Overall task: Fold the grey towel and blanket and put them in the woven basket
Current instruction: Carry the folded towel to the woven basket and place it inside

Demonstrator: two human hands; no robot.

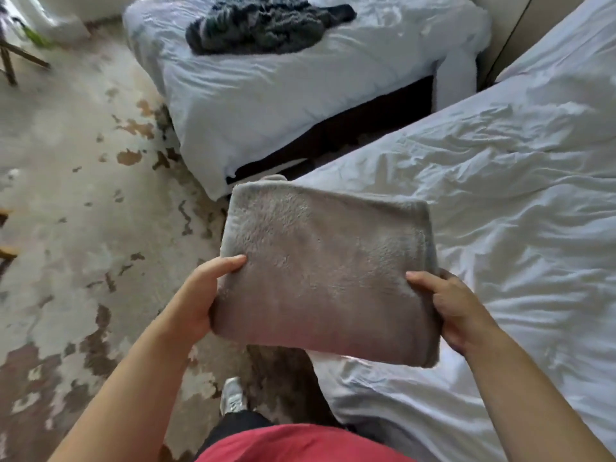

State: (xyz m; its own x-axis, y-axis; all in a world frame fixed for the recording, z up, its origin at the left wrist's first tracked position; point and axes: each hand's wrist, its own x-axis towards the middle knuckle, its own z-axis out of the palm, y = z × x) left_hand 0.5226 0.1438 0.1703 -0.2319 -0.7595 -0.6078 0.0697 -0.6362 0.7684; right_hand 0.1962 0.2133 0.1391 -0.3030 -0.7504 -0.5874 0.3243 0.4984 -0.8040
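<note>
Towel (pixel 320 271), grey and folded, hangs between 2 hands above the near bed (pixel 500 195), at its corner.
Left hand (pixel 200 295) and right hand (pixel 456 308) each grip a side edge, thumbs pressed on top; dark blanket (pixel 263 23) lies crumpled on the far bed (pixel 300 95), well apart.

A person wears a red top (pixel 300 443) and dark trousers (pixel 238 425). One pale grey-white trainer (pixel 232 395) shows. Bare forearms end in the left hand (pixel 200 295) and right hand (pixel 456 308).
</note>
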